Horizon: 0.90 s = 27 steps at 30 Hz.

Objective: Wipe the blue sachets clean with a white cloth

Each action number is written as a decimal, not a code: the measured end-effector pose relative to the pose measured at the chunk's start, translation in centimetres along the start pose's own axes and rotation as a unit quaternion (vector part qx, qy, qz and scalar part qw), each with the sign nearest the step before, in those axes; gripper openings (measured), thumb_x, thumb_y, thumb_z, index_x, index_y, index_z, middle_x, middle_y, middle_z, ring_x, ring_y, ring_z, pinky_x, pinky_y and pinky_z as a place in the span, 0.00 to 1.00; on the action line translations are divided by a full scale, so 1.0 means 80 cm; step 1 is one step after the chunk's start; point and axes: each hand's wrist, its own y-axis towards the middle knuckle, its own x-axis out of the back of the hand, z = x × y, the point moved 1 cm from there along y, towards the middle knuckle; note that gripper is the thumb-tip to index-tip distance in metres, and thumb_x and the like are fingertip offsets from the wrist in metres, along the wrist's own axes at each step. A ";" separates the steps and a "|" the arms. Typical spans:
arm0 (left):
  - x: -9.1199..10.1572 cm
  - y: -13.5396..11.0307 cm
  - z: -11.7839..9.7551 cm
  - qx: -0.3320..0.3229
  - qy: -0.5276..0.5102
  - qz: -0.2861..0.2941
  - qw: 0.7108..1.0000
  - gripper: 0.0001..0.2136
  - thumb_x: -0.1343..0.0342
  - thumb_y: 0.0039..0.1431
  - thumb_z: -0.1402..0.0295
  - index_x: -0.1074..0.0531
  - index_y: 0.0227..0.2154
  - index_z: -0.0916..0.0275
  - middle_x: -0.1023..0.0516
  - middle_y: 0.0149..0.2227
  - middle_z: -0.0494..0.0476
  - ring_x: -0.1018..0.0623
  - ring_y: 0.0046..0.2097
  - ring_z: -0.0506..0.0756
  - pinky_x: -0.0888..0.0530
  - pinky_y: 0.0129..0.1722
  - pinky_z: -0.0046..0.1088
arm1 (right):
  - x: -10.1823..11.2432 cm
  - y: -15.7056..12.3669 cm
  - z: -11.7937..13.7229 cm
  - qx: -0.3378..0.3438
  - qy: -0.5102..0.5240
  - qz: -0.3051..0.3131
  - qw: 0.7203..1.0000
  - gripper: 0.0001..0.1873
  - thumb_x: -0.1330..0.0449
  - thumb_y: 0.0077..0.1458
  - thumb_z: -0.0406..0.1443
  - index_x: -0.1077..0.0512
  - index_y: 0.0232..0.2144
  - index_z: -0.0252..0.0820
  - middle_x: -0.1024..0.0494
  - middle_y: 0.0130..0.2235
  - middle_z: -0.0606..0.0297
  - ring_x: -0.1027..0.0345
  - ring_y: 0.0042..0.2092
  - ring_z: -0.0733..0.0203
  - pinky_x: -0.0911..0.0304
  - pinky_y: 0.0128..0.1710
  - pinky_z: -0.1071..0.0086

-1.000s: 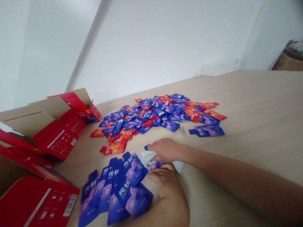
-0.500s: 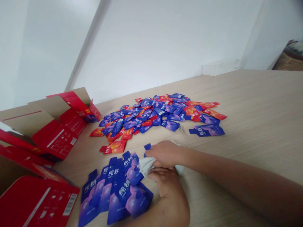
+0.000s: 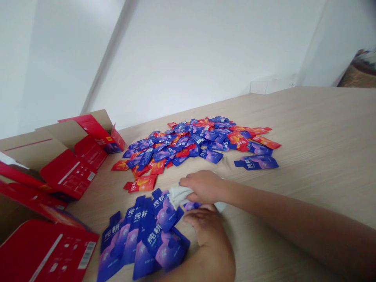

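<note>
My right hand (image 3: 207, 188) is closed on a white cloth (image 3: 178, 196), whose folds stick out on its left and right sides. Just below, my left hand (image 3: 202, 221) has its fingers curled on a purple pouch (image 3: 191, 205); only a strip of the pouch shows between the two hands and the cloth. Left of my hands, several purple pouches (image 3: 147, 223) with white lettering lie flat and overlapping, and the cloth's left end reaches the nearest of them.
Beyond my hands spreads a heap of purple and red-orange pouches (image 3: 182, 141) on the wooden table (image 3: 308, 156). A lone purple pouch (image 3: 258, 162) lies right of it. Open red cartons (image 3: 58, 246) line the left side. A white box (image 3: 273, 84) stands by the wall.
My right hand has shifted slightly up with the cloth, baring a strip of the pouch beneath. My left hand has stayed nearly in place.
</note>
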 end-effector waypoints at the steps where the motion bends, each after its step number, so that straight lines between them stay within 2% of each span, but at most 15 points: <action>1: -0.001 0.001 -0.001 -0.001 -0.012 0.010 1.000 0.16 0.57 0.54 0.82 0.28 0.41 0.76 0.24 0.38 0.79 0.23 0.40 0.68 0.30 0.38 0.48 | -0.003 0.000 0.005 0.020 0.005 0.013 1.000 0.17 0.48 0.52 0.46 0.34 0.42 0.46 0.25 0.38 0.60 0.30 0.37 0.54 0.42 0.29 0.67; 4: -0.003 0.003 -0.003 0.004 -0.009 0.018 1.000 0.16 0.57 0.54 0.82 0.28 0.41 0.78 0.24 0.38 0.80 0.23 0.40 0.68 0.30 0.39 0.48 | -0.015 0.000 0.005 0.037 0.013 0.048 0.998 0.18 0.47 0.51 0.47 0.33 0.42 0.46 0.24 0.37 0.60 0.30 0.36 0.54 0.42 0.27 0.68; 9: 0.001 -0.002 -0.002 0.007 0.033 -0.012 0.999 0.15 0.58 0.54 0.82 0.28 0.41 0.73 0.23 0.37 0.77 0.22 0.37 0.66 0.30 0.39 0.47 | -0.028 0.005 -0.024 -0.040 0.010 0.039 0.998 0.21 0.48 0.53 0.48 0.35 0.46 0.45 0.24 0.39 0.58 0.30 0.39 0.52 0.41 0.31 0.66; 13: 0.003 -0.005 0.001 0.000 0.052 -0.023 0.998 0.14 0.57 0.53 0.83 0.29 0.39 0.72 0.23 0.37 0.76 0.22 0.38 0.65 0.31 0.38 0.45 | -0.019 0.004 -0.038 -0.088 -0.021 0.021 0.996 0.19 0.48 0.53 0.45 0.34 0.44 0.44 0.25 0.40 0.57 0.31 0.40 0.52 0.41 0.32 0.65; 16: 0.002 -0.004 0.002 0.001 0.036 -0.020 0.999 0.14 0.57 0.54 0.83 0.28 0.39 0.72 0.23 0.37 0.76 0.22 0.38 0.66 0.31 0.39 0.45 | -0.007 0.003 -0.030 -0.073 -0.019 -0.005 0.997 0.17 0.48 0.53 0.44 0.35 0.44 0.44 0.25 0.40 0.59 0.31 0.40 0.53 0.41 0.33 0.66; 19: 0.000 -0.001 0.000 0.007 0.008 -0.007 1.000 0.15 0.57 0.54 0.83 0.28 0.40 0.73 0.23 0.37 0.77 0.22 0.38 0.66 0.31 0.38 0.46 | -0.002 0.001 -0.011 -0.021 -0.007 -0.020 1.000 0.17 0.49 0.54 0.45 0.35 0.44 0.45 0.26 0.40 0.60 0.31 0.39 0.54 0.41 0.32 0.67; 22: -0.002 0.001 -0.002 0.009 -0.011 -0.005 1.000 0.15 0.57 0.54 0.83 0.28 0.40 0.77 0.24 0.38 0.79 0.23 0.39 0.68 0.31 0.38 0.47 | -0.010 0.001 0.002 0.034 0.000 0.022 0.999 0.17 0.47 0.52 0.46 0.35 0.43 0.46 0.25 0.39 0.61 0.30 0.38 0.54 0.41 0.30 0.67; 25: -0.002 0.000 -0.002 0.013 -0.042 -0.002 0.999 0.16 0.57 0.54 0.83 0.28 0.42 0.78 0.24 0.39 0.80 0.23 0.40 0.68 0.31 0.40 0.47 | -0.023 0.003 0.000 0.026 0.007 0.063 0.998 0.18 0.46 0.51 0.46 0.34 0.43 0.46 0.24 0.38 0.60 0.30 0.37 0.53 0.41 0.29 0.67; 27: 0.001 -0.002 0.000 0.015 -0.051 -0.004 0.999 0.16 0.57 0.54 0.83 0.29 0.43 0.75 0.24 0.39 0.78 0.23 0.40 0.68 0.32 0.40 0.47 | -0.028 0.004 -0.008 -0.004 0.010 0.058 0.998 0.20 0.46 0.51 0.46 0.34 0.45 0.46 0.24 0.39 0.59 0.30 0.38 0.52 0.40 0.31 0.66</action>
